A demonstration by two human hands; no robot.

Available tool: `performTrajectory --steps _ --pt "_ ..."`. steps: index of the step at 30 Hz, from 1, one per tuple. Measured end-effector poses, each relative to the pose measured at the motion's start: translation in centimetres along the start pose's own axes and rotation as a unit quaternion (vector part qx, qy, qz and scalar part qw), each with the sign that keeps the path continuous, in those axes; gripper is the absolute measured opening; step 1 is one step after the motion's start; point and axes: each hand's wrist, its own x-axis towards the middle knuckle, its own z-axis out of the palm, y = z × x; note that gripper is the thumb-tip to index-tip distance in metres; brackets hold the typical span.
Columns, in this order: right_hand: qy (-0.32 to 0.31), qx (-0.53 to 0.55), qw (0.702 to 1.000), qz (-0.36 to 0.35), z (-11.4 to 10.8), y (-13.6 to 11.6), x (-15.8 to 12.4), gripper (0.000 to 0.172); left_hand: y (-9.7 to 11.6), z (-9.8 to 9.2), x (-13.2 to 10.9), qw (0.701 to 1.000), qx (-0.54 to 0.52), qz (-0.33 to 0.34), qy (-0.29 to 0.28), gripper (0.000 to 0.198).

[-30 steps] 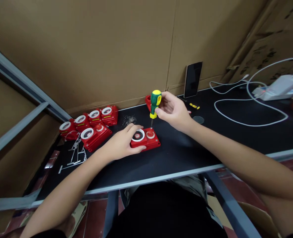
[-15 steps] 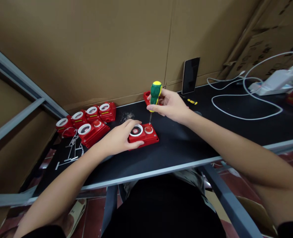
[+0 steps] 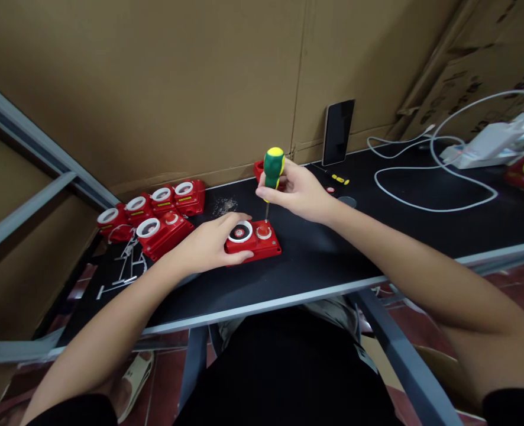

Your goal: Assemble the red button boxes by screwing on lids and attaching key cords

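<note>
My left hand (image 3: 209,244) grips the left end of a red box-shaped device (image 3: 268,245), thumb in front and fingers over the back. On its top are a white ring around a dark disc and a smaller round red part. My right hand (image 3: 305,192) is closed around the green-and-yellow handle of a screwdriver (image 3: 272,168), which stands nearly upright. Its tip meets the far right part of the device's top, near a corner screw. Behind the right hand, another red piece (image 3: 259,170) is partly hidden.
Several similar red devices (image 3: 163,235) are grouped at the left, beside white T-shaped pieces (image 3: 120,283). Pale crumbs (image 3: 225,206) lie behind my left hand. A phone (image 3: 338,132) leans on the cardboard wall. Small yellow parts (image 3: 340,179) and a white cable (image 3: 421,208) lie at the right.
The whole view has shifted slightly. My right hand has turned the screwdriver a little, and its handle now stands more upright. The left hand keeps its hold on the red device.
</note>
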Motion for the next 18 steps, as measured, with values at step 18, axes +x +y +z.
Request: performTrajectory --steps 18 --pt "-0.075 -0.025 0.997 0.026 -2.5 -2.2 -0.1 0.051 0.2 -0.2 -0.1 1.000 -0.004 0.016 -0.015 0.075"
